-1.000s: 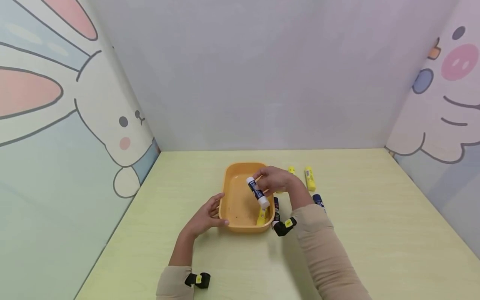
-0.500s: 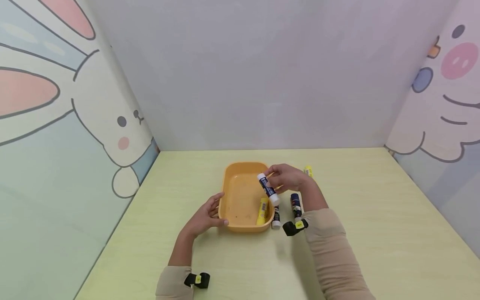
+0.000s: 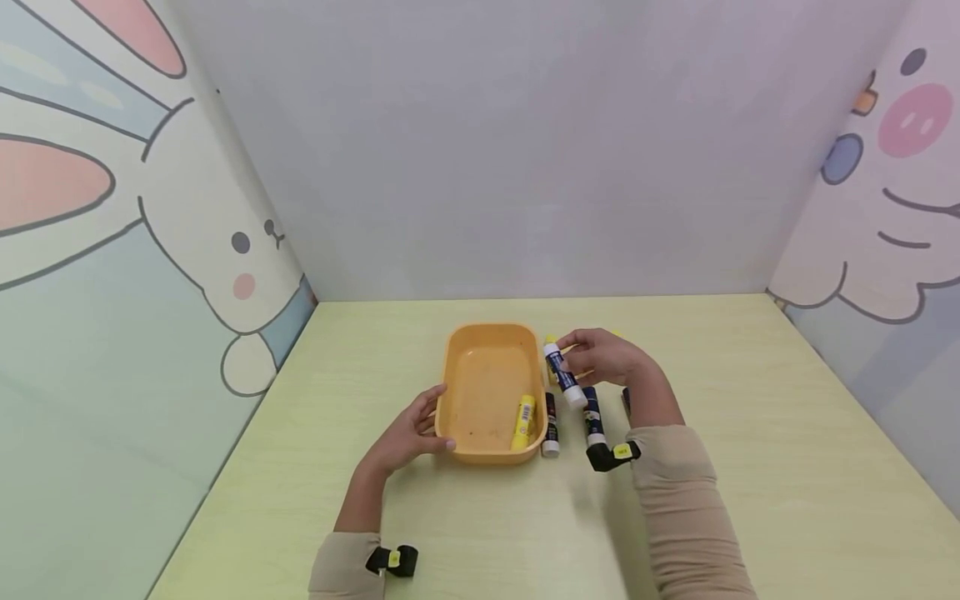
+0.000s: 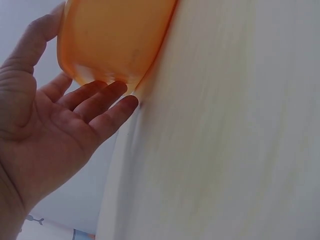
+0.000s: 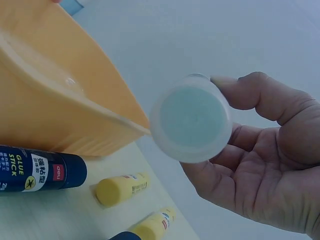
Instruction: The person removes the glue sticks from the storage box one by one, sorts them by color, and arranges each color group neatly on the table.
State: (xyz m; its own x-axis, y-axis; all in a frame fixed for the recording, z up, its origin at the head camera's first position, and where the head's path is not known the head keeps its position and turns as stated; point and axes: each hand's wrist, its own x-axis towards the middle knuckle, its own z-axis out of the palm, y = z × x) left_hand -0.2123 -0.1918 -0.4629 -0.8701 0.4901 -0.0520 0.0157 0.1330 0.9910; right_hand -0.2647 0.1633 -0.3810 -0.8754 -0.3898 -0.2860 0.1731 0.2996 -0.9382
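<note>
My right hand (image 3: 606, 357) pinches a glue stick (image 3: 564, 377) with a dark blue label and white ends, tilted, just right of the orange tray's rim. In the right wrist view its round white end (image 5: 192, 120) faces the camera, between thumb and fingers. The orange tray (image 3: 480, 367) sits on the table with a yellow glue stick (image 3: 523, 422) lying in its front right corner. Against the tray's left side rests my left hand (image 3: 407, 433), thumb by the front corner. Its relaxed fingers (image 4: 102, 102) touch the outer wall in the left wrist view, palm off it.
A dark glue stick (image 3: 551, 425) lies along the tray's right wall, and another (image 3: 592, 415) lies further right. Yellow glue sticks (image 5: 122, 190) lie on the table, partly hidden by my right hand in the head view. A grey wall (image 3: 525, 167) stands behind the table.
My right hand has moved right with the blue-and-white glue stick, from over the tray to beyond its right rim. My left hand and the tray stay put.
</note>
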